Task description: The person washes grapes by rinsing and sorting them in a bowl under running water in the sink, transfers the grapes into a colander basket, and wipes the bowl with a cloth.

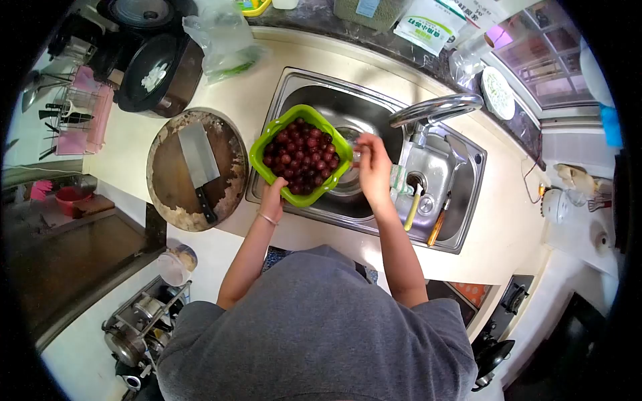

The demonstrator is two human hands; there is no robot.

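Note:
My left hand [273, 199] grips the near-left rim of a bright green basket [259, 152], with the thumb over the edge and the other fingers hidden beneath. Round dark red fruits, which look like grapes, [302, 155] fill the basket. It is held over the left bowl of a steel sink [364, 100]. Just right of the basket is my right hand [372, 164], its fingers bent, slightly blurred and apart, with nothing visible in them. Whether its fingertips touch the rim I cannot tell.
A round chopping board [164, 160] carrying a cleaver [198, 157] lies left of the sink. The faucet [435, 109] arches over the sink's divider. Utensils, among them a yellow-green handle [412, 208], lie in the right bowl. A plastic bag [227, 47] stands behind.

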